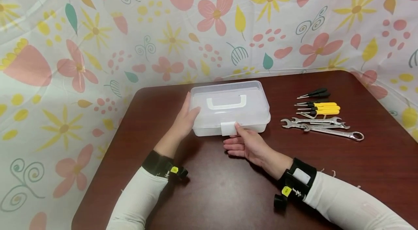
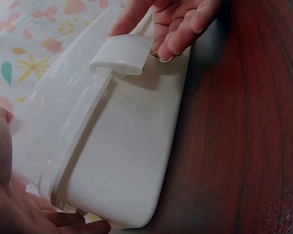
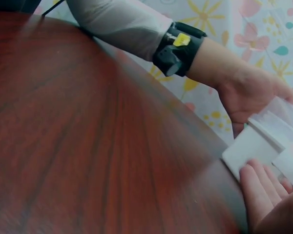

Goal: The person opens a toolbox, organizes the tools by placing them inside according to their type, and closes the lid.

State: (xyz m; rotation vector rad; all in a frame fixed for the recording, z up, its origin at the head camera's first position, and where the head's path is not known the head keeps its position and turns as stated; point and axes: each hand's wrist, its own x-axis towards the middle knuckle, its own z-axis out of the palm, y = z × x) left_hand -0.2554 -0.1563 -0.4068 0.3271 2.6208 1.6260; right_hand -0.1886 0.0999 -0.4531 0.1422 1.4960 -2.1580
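Floral cloth (image 1: 271, 50) hangs behind our dark red desk (image 1: 209, 193). Near its far edge sits our translucent plastic box (image 1: 230, 116), lid down, with our 2 hands on it. Our left hand (image 1: 183, 121) grips the left end, thumb on the lid, fingers round the side. Our right hand (image 1: 252, 146) pinches the front latch (image 1: 227, 128) between thumb and fingers. Just right lie screwdrivers (image 1: 330, 108) and wrenches (image 1: 336, 133).
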